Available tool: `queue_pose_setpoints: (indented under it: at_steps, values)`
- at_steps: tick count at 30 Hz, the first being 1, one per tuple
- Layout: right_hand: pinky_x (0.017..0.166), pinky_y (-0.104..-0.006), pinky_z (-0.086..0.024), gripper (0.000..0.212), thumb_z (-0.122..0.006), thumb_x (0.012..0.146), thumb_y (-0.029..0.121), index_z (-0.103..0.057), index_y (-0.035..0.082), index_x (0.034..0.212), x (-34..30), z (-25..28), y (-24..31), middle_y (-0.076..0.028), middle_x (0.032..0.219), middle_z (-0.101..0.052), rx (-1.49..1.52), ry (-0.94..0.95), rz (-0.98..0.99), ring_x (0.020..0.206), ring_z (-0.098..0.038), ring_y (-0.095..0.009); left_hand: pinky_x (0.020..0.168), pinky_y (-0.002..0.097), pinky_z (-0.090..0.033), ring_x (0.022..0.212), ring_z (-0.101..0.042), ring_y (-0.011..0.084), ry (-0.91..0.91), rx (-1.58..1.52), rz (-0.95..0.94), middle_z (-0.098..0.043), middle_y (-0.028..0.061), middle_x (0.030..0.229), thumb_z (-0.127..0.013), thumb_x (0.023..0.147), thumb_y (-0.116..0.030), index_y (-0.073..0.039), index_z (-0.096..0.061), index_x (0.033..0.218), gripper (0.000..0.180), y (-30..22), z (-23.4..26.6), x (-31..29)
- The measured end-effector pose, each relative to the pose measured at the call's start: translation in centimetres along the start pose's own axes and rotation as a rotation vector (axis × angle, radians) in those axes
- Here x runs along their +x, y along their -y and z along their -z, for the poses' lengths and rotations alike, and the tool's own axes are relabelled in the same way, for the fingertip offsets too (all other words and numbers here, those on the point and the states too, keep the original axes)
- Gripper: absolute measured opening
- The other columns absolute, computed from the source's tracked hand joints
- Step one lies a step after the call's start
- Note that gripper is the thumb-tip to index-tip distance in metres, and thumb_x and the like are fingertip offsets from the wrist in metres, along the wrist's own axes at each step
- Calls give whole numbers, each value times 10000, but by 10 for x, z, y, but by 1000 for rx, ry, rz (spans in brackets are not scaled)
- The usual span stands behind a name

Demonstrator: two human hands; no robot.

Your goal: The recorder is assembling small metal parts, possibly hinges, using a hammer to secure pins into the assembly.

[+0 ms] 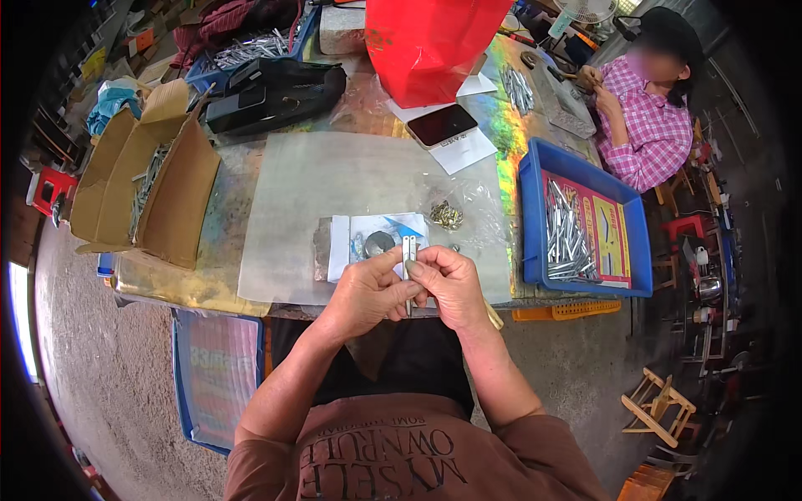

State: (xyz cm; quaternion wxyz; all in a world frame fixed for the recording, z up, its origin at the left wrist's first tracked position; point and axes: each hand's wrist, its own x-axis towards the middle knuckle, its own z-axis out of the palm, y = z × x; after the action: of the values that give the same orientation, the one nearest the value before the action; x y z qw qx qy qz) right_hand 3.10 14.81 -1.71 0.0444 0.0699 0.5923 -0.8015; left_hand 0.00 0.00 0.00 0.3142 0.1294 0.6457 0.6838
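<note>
My left hand (368, 294) and my right hand (451, 288) meet at the table's front edge, fingers closed. Pinched upright between them are narrow silver metal strips (409, 249) side by side, with small holes near their top ends. Their lower part is mostly covered by my fingers. Just beyond my left hand, a round dark metal piece (378, 243) rests on a white and blue paper-covered block (339, 250). Small brass-coloured parts (446, 215) lie heaped on a clear plastic bag (480, 215) beyond my right hand.
A blue tray (530, 217) with metal strips (570, 238) stands at right, an open cardboard box (180, 192) at left. Farther back are a phone (441, 125), a red bag (430, 50) and a black case (280, 100). A co-worker (647, 125) in a checked shirt sits far right.
</note>
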Motion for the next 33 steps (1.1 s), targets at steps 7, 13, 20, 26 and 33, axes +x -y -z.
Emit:
queue_pose_setpoints:
  at_steps: [7, 13, 20, 26, 33]
  values:
    - [425, -165, -393, 97, -586, 808, 105, -583, 15, 842, 1, -3, 1, -14, 675, -566, 35, 13, -9, 490, -480, -43, 454, 177, -429, 509, -499, 33, -8, -6, -3, -588, 19, 639, -568, 813, -107, 18, -458, 1149, 375, 0, 2, 0]
    - [422, -165, -392, 99, -585, 809, 111, -581, 16, 837, 3, -2, 1, -11, 666, -560, 51, 19, -18, 488, -479, -42, 455, 180, -433, 509, -504, 35, 14, -13, -10, -586, 20, 633, -573, 811, -114, 14, -458, 1152, 381, -4, 3, 2]
    - [419, -166, -390, 104, -586, 808, 110, -579, 10, 837, 4, -2, 0, -15, 661, -560, 57, 18, -20, 485, -479, -45, 447, 173, -426, 506, -501, 31, -13, -12, -7, -585, 9, 631, -576, 810, -118, -32, -481, 1144, 358, 6, 3, 4]
    - [416, -169, -387, 112, -590, 804, 111, -578, 5, 840, 5, 0, 0, -18, 652, -561, 81, 5, -16, 483, -480, -51, 462, 168, -432, 523, -513, 35, 29, -13, 1, -595, 29, 650, -581, 809, -80, -12, -456, 1169, 388, 0, 3, 7]
    - [415, -175, -385, 114, -591, 803, 115, -574, 4, 826, 6, 4, 0, -14, 631, -546, 85, -21, -22, 477, -476, -56, 460, 161, -426, 522, -509, 31, 20, 6, 13, -599, 28, 660, -575, 812, -88, -22, -457, 1172, 384, -2, 1, 11]
